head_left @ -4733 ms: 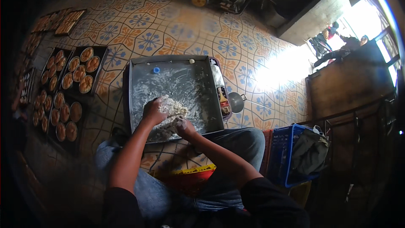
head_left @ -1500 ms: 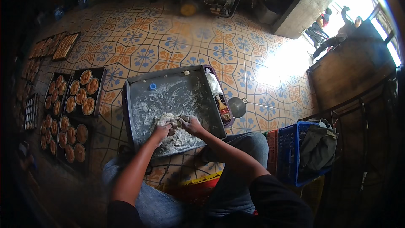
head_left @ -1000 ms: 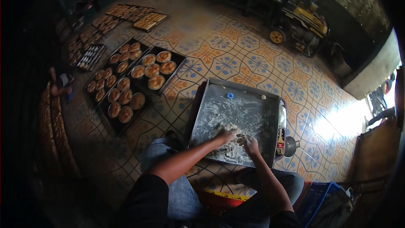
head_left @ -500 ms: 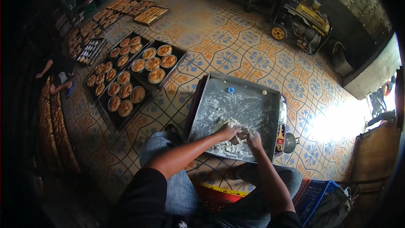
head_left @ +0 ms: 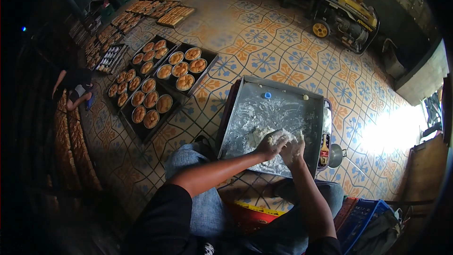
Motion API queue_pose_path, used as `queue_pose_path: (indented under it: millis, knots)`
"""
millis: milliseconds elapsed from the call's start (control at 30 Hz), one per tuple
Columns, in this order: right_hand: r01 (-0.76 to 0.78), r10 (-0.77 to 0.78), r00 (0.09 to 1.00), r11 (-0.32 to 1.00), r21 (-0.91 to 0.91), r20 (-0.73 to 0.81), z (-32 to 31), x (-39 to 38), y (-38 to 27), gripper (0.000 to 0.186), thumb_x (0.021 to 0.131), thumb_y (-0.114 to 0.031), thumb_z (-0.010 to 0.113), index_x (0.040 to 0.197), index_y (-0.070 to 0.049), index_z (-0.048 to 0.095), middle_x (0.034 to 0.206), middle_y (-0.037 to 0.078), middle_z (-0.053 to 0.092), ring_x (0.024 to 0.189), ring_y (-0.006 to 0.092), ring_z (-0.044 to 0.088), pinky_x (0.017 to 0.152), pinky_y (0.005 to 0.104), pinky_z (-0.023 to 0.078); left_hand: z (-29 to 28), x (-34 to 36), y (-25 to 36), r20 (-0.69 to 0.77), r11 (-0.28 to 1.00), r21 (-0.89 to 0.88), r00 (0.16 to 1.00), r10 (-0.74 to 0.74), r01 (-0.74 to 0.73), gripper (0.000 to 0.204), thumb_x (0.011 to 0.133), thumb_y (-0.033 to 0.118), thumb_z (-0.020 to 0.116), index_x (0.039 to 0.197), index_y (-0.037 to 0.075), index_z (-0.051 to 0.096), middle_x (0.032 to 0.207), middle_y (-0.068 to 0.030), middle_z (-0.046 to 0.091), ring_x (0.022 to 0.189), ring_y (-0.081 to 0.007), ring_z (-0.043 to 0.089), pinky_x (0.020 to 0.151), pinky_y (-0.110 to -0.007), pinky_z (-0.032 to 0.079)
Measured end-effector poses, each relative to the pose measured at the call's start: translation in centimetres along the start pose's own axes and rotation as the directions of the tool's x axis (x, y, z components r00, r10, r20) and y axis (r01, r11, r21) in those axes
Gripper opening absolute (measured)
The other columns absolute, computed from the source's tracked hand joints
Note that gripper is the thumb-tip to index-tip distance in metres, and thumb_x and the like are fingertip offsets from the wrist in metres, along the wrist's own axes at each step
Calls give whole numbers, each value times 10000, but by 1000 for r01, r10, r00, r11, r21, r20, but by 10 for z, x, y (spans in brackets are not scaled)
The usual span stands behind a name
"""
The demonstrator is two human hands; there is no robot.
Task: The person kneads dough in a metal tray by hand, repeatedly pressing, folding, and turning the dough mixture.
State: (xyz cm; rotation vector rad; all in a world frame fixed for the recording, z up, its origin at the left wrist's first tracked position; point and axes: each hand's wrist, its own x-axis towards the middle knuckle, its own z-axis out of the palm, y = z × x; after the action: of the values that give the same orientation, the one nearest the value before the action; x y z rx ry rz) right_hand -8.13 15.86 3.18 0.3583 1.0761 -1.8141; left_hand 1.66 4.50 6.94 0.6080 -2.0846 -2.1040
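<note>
A rectangular metal tray (head_left: pixel 240 113) stands in front of my knees, its floor streaked with white flour. A heap of flour or crumbly dough (head_left: pixel 258 134) lies around my hands near its near side. My left hand (head_left: pixel 272 146) is over the heap, its floury fingers stretched toward the right. Close beside it, my right hand (head_left: pixel 293 152) points away from me with its whitened fingers extended and apart. I see no tool in either hand; the undersides of both are hidden. A blue cap (head_left: pixel 267 95) and a small pale lump (head_left: pixel 306 97) sit at the tray's far side.
Dark trays (head_left: pixel 207 68) of round tins with browned bread (head_left: pixel 180 69) lie on the tiled floor, left. A brush (head_left: pixel 324 150) and a metal pot (head_left: pixel 337 156) are right of my tray. Another person (head_left: pixel 78 82) is far left; a yellow-black generator (head_left: pixel 348 19) stands back right.
My hands have drawn closer together and shifted slightly; the left fingers now stretch toward the right and the right fingers have straightened. The whole view has shifted a little.
</note>
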Motion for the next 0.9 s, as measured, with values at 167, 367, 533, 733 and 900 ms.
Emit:
queue_pose_path:
  millis: [167, 367, 533, 733, 900]
  knots:
    - [-11, -128, 938, 917, 398, 321, 34, -1, 9, 765, 960, -606, 264, 1448, -34, 404, 1482, 234, 403, 1313, 468, 425, 1086, 597, 346, 12, -10, -17, 134, 823, 274, 867, 480, -498, 493, 967, 242, 564, 1401, 24, 481, 1442, -174, 487, 1338, -315, 457, 1129, -405, 328]
    - [121, -232, 946, 900, 419, 225, 31, 23, 17, 804, 937, -703, 269, 1477, -122, 398, 1459, 162, 450, 1301, 390, 450, 1094, 560, 347, 10, 21, -8, 119, 616, 493, 749, 652, -615, 596, 918, 276, 593, 1454, 63, 445, 1534, -186, 373, 1448, -369, 296, 1190, -477, 191]
    - [11, -64, 982, 960, 279, 180, 63, -19, 24, 868, 930, -757, 211, 1500, -121, 360, 1489, 104, 423, 1361, 294, 411, 1142, 458, 311, -14, 34, 8, 65, 611, 680, 863, 501, -405, 594, 945, 311, 573, 1479, 99, 423, 1570, -145, 335, 1471, -338, 264, 1200, -488, 128]
    - [471, -526, 810, 846, 249, 257, 66, -19, 1, 741, 1015, -598, 253, 1561, -97, 238, 1606, 63, 274, 1465, 229, 271, 1202, 383, 168, -1, 37, -9, -14, 906, 215, 926, 376, -365, 527, 1065, 286, 374, 1534, 59, 290, 1581, -155, 314, 1477, -275, 260, 1197, -407, 158]
    - [822, -681, 567, 436, -366, 464, 79, -28, -11, 696, 1055, -476, 257, 1567, -22, 132, 1646, 108, 127, 1519, 251, 102, 1220, 360, 53, -2, 28, 1, 250, 752, -652, 964, 93, 96, 500, 1065, 258, 395, 1513, 56, 307, 1487, -110, 430, 1358, -205, 437, 1104, -349, 375]
